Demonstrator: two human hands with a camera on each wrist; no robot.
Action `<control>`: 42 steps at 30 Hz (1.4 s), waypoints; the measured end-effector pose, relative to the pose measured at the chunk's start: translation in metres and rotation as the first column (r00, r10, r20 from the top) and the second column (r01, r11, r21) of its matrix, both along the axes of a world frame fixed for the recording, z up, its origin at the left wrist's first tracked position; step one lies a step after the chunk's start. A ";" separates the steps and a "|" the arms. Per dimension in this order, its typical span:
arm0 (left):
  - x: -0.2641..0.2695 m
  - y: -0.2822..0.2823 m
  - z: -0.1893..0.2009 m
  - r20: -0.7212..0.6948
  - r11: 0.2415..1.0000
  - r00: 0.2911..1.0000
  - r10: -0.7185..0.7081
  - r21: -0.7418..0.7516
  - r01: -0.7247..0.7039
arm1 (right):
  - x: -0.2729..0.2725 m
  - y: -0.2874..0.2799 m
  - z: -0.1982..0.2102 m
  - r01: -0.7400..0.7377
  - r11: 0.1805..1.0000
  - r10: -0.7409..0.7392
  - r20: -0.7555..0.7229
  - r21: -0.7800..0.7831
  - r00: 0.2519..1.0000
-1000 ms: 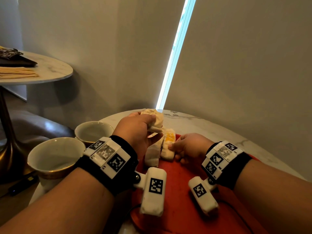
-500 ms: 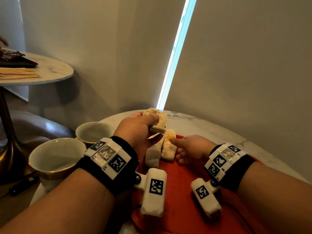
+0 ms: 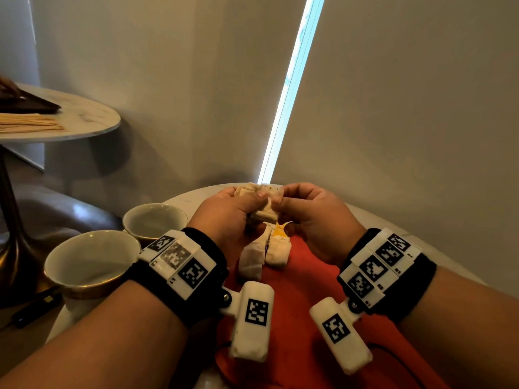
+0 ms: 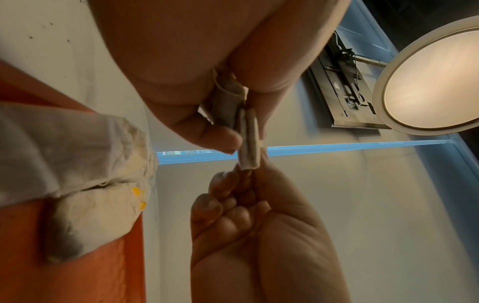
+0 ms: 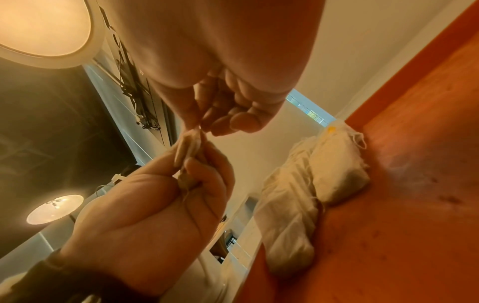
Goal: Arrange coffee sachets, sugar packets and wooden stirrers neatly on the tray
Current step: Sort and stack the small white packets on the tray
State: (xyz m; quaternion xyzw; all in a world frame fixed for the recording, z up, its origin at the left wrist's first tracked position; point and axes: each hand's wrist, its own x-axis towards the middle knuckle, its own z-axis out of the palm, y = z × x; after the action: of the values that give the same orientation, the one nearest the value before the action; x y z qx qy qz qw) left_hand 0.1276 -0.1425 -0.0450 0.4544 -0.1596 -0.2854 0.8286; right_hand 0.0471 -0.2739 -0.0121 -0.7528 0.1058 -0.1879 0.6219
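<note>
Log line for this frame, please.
left hand: grips sachets | right hand: pinches sachets | tray: two sachets lying

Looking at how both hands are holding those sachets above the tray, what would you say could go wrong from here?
1. Left hand and right hand pinch the same small stack of sachets; pulling apart might tear one or drop some.
2. The stack hangs over two sachets already on the orange tray; a dropped one could knock them askew.
3. Two cups sit beside the left wrist; a sideways move might bump them.
</note>
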 end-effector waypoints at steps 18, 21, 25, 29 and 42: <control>-0.001 -0.003 0.005 -0.079 0.995 0.992 0.101 0.013 -0.101 | -0.001 -0.006 -0.008 0.098 0.993 -0.098 -0.006 0.064 0.995; 0.000 -0.004 0.006 -0.119 0.992 0.985 0.126 0.010 -0.125 | -0.004 -0.016 -0.010 0.157 0.987 -0.156 -0.034 0.030 0.987; 0.001 -0.004 0.009 -0.127 0.989 0.981 0.145 0.006 -0.146 | -0.007 -0.031 -0.015 0.235 0.969 -0.243 -0.131 -0.073 0.961; 0.001 -0.004 0.010 -0.144 0.989 0.978 0.150 0.011 -0.150 | -0.012 -0.030 -0.022 0.143 0.983 -0.177 -0.382 -0.116 0.907; 0.002 -0.004 0.013 -0.161 0.988 0.975 0.151 0.055 -0.144 | -0.008 -0.014 -0.023 0.104 0.985 -0.165 -0.561 -0.139 0.811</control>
State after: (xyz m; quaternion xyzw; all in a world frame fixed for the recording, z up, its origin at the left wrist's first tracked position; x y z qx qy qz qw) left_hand 0.1293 -0.1467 -0.0323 0.4576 -0.0504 -0.2631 0.8478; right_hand 0.0387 -0.2883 -0.0351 -0.7958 0.3301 -0.0033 0.5077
